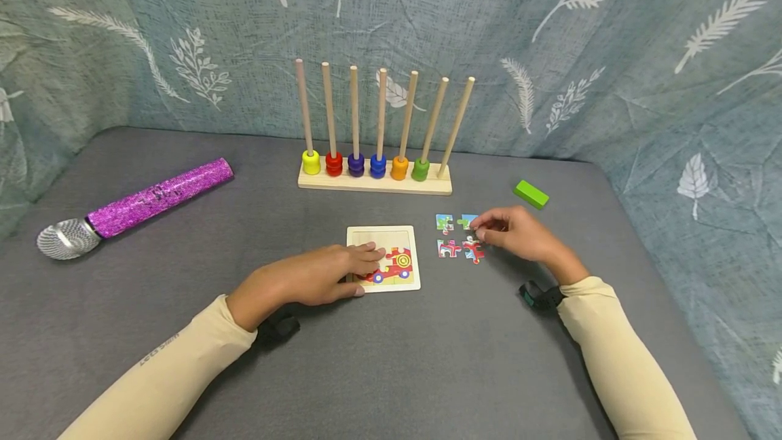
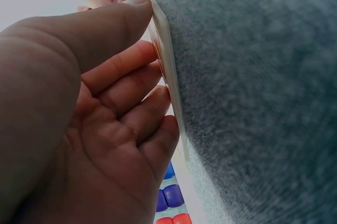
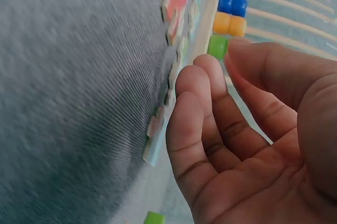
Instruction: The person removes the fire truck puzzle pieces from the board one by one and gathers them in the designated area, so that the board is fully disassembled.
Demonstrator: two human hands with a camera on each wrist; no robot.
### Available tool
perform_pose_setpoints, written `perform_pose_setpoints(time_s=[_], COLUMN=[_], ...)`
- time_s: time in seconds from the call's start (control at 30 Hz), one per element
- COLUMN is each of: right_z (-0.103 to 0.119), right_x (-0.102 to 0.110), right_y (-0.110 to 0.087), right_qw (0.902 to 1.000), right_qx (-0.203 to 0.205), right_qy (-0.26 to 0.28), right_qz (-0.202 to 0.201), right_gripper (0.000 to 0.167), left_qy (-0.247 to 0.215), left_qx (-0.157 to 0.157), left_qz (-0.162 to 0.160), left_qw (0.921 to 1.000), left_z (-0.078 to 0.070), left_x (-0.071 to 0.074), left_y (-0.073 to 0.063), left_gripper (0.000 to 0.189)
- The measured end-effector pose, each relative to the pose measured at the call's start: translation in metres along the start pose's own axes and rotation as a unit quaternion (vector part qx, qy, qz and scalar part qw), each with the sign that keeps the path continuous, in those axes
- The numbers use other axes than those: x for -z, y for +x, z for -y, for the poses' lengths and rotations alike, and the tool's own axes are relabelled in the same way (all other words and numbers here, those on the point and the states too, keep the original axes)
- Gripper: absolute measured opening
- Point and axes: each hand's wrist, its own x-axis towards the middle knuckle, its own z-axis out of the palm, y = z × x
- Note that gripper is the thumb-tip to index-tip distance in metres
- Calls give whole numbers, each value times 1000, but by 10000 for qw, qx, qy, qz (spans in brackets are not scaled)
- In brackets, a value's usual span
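My left hand [image 1: 324, 273] rests on a small wooden puzzle board [image 1: 417, 270] with a pale rim. Its fingertips lie over the inlaid red vehicle picture [image 1: 397, 267], and its thumb sits at the near edge; the left part of the picture is hidden. In the left wrist view, the fingers [image 2: 139, 111] press against the board's face. My right hand [image 1: 519, 231] hovers at several loose jigsaw pieces [image 1: 449, 248] to the right of the board. In the right wrist view, its fingers [image 3: 187, 129] are loosely bent, with the thumb apart and nothing between them.
Behind the board stands a wooden peg stand [image 1: 375, 184] with coloured beads low on most of its upright rods. A green block [image 1: 531, 194] lies at the back right. On the left is a glittery purple microphone [image 1: 160, 199]. Patterned cloth [image 1: 427, 19] hangs behind the grey table [image 1: 391, 372].
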Motion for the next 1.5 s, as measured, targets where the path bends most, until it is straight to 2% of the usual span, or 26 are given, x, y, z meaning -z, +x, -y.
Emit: perform_pose_setpoints(time_s=[0.2,0.47,0.67,0.93,1.33,1.5], right_z=[5,14,19,22,31,36], right_x=[6,-2,-13,-30,-43,-47], right_y=[3,4,4,9,16,19], right_qw=[9992,9992,9994,9959,9915,9913], right_qx=[-38,126,313,266,224,318], right_qy=[-299,-322,-94,812,1098,1037], right_qz=[-263,-205,-63,281,668,740], right_gripper=[22,23,20,19,21,22], left_qy=[20,-48,-64,-87,-202,-189], left_qx=[-43,-35,-91,-131,-6,-10], left_qz=[-42,-55,-86,-134,-71,-51], left_qw=[10000,10000,9999,9998,9998,9998], left_z=[0,0,1,2,3,2], left_x=[0,0,-1,-1,-1,-1], left_y=[0,0,1,0,2,2], left_gripper=[47,46,45,45,47,47])
